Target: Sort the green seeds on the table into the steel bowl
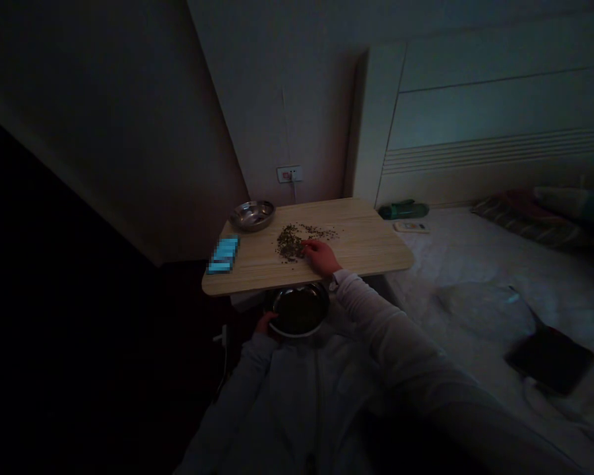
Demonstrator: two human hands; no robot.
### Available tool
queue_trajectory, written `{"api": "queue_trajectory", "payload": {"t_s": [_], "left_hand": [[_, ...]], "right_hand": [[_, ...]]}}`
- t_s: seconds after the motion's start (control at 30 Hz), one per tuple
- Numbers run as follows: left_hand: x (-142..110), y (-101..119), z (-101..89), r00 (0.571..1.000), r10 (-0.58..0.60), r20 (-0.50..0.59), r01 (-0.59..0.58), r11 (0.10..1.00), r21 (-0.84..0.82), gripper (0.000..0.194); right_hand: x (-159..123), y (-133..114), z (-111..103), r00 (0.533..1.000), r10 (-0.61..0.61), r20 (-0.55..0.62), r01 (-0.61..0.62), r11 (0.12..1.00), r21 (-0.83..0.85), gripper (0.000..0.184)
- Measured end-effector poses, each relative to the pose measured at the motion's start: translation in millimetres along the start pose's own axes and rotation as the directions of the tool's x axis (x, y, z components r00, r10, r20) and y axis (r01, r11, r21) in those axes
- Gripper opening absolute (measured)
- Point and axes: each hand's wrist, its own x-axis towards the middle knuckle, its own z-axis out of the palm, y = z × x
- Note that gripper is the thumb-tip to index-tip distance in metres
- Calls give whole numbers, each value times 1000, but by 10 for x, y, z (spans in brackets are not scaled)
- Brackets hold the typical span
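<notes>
A loose pile of small dark grains [290, 243] lies on the light wooden table [361, 224], with more of them scattered to its right. At the pile's right edge is my right hand [321, 258], fingers drawn together and tips among the grains; whatever is between them is too small to make out. Just below the table's near edge, my left hand [266, 323] grips the left rim of a metal bowl [301, 333] in front of my body. The bowl's inside is dark, with contents hard to distinguish.
A shiny metal bowl [253, 216] stands at the table's back left, behind a pixelated blue phone-like rectangle [223, 255]. On the bed at right are a green bottle [404, 210], a pale remote [411, 227] and a dark flat object [550, 359]. A wall socket [290, 174] is behind the table.
</notes>
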Motion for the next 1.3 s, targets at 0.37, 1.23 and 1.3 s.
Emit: {"api": "queue_trajectory", "payload": {"t_s": [0.37,1.23,1.3], "left_hand": [[-199,7,138,999,-22,-46,22,1000,-10,34],[-120,11,66,996,58,-71,-60,998,-29,24],[-115,5,71,994,65,-86,-67,998,-17,23]], "right_hand": [[7,26,14,999,-19,34,21,998,-58,27],[-104,-117,-44,982,-20,188,77,950,-303,31],[-109,-129,-48,981,-12,196,72,950,-302,32]]}}
